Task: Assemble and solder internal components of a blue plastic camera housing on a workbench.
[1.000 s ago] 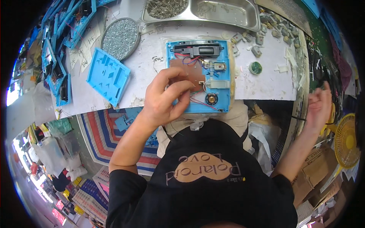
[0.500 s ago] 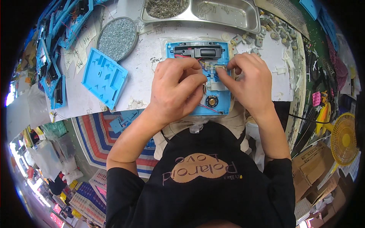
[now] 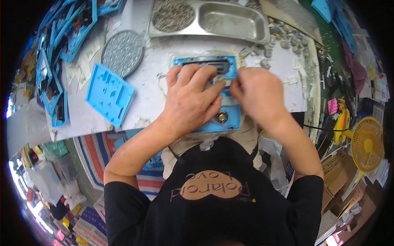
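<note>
Left hand (image 3: 189, 98) across blue casing (image 3: 233, 117), right hand (image 3: 261, 95) (blurred) at edge.

You have one left hand (image 3: 189, 96) and one right hand (image 3: 262, 94) at one blue case (image 3: 232, 116). Count one blue panel (image 3: 110, 96) at ten o'clock, one round dish (image 3: 138, 63) between ten and eleven, one metal tray (image 3: 198, 24) at twelve, one yellow fan (image 3: 368, 144) at three.
</note>
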Demonstrator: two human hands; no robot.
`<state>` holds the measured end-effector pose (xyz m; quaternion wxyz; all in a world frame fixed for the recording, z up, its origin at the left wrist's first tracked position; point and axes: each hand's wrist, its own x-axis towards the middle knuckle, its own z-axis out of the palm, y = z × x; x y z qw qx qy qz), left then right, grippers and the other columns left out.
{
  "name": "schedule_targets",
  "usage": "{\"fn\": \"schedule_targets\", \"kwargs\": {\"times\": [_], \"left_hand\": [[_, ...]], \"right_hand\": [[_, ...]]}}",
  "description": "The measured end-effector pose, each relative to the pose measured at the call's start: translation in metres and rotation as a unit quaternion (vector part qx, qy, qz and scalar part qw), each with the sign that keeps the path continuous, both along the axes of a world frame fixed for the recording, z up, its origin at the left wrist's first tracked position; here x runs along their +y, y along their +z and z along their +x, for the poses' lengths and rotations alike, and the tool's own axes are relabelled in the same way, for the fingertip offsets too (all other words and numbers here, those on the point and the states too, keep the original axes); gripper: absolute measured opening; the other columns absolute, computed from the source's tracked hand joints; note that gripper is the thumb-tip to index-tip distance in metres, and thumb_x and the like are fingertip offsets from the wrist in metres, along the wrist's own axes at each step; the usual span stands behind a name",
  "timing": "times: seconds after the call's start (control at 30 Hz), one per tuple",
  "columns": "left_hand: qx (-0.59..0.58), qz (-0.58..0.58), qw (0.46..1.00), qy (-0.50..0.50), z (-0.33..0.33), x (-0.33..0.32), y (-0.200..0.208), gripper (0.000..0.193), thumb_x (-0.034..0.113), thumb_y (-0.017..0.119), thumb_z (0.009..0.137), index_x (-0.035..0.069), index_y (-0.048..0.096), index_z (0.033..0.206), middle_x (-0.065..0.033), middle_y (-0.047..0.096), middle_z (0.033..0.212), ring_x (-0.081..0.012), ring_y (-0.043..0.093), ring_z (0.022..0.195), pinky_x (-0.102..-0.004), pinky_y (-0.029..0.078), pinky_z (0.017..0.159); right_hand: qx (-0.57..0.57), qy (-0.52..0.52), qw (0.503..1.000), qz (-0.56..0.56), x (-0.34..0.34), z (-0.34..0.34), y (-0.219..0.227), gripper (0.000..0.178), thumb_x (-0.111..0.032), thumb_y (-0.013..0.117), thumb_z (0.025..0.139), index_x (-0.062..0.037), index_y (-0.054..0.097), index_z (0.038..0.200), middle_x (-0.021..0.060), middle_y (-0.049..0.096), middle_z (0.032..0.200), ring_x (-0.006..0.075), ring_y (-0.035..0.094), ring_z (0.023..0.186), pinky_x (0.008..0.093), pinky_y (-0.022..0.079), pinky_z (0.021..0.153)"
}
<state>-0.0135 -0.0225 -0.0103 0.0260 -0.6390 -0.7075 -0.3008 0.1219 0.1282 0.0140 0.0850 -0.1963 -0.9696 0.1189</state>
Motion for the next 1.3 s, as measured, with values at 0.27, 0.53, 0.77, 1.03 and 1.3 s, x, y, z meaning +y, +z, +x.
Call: {"fn": "schedule_targets", "kwargs": {"times": [0.27,0.53,0.77,1.03,1.3], "left_hand": [[0.007,-0.012,0.999,-0.036,-0.008,0.014,0.018,0.014,0.020,0.075,0.076,0.013,0.073,0.088,-0.0028,0.060,0.100,-0.0242,0.057,0.099,-0.0459,0.037,0.097],[-0.029,0.034,0.991,-0.125,-0.038,0.027,0.002,0.027,0.011,0.077,0.072,0.010,0.068,0.098,-0.0062,0.062,0.099,-0.0284,0.063,0.086,-0.0400,0.050,0.078],[-0.005,0.005,0.991,-0.133,-0.038,0.043,0.003,0.016,0.012,0.070,0.079,0.009,0.062,0.094,-0.0085,0.061,0.101,-0.0277,0.065,0.084,-0.0405,0.053,0.073],[-0.105,0.076,0.989,0.065,-0.062,-0.033,0.030,0.045,0.005,0.081,0.074,0.004,0.064,0.116,-0.0137,0.061,0.118,-0.0324,0.063,0.104,-0.0378,0.052,0.088],[-0.003,-0.015,0.922,0.386,-0.055,-0.172,-0.025,0.032,0.007,0.081,0.077,0.002,0.067,0.105,-0.0183,0.062,0.126,-0.0409,0.057,0.117,-0.0486,0.045,0.102]], "right_hand": [[-0.109,0.133,0.971,0.165,-0.034,0.004,0.018,0.014,-0.018,0.064,0.072,-0.0047,0.066,0.076,0.0091,0.060,0.073,0.0213,0.061,0.076,0.0305,0.045,0.054],[-0.012,0.060,0.994,-0.092,0.024,0.018,0.028,0.014,-0.013,0.065,0.086,-0.0015,0.072,0.087,0.0144,0.068,0.077,0.0301,0.068,0.077,0.0413,0.055,0.069],[0.053,-0.030,0.982,-0.176,0.038,0.016,0.029,0.017,-0.014,0.071,0.086,-0.0023,0.074,0.098,0.0149,0.069,0.080,0.0296,0.067,0.072,0.0384,0.052,0.067],[0.082,0.014,0.979,-0.186,0.027,0.005,0.032,0.016,-0.008,0.072,0.086,0.0002,0.074,0.099,0.0139,0.071,0.083,0.0240,0.069,0.071,0.0332,0.054,0.067],[0.110,0.235,0.942,-0.212,-0.024,-0.082,0.053,0.011,-0.007,0.072,0.086,-0.0012,0.074,0.095,0.0120,0.071,0.080,0.0241,0.068,0.068,0.0338,0.052,0.064]]}}
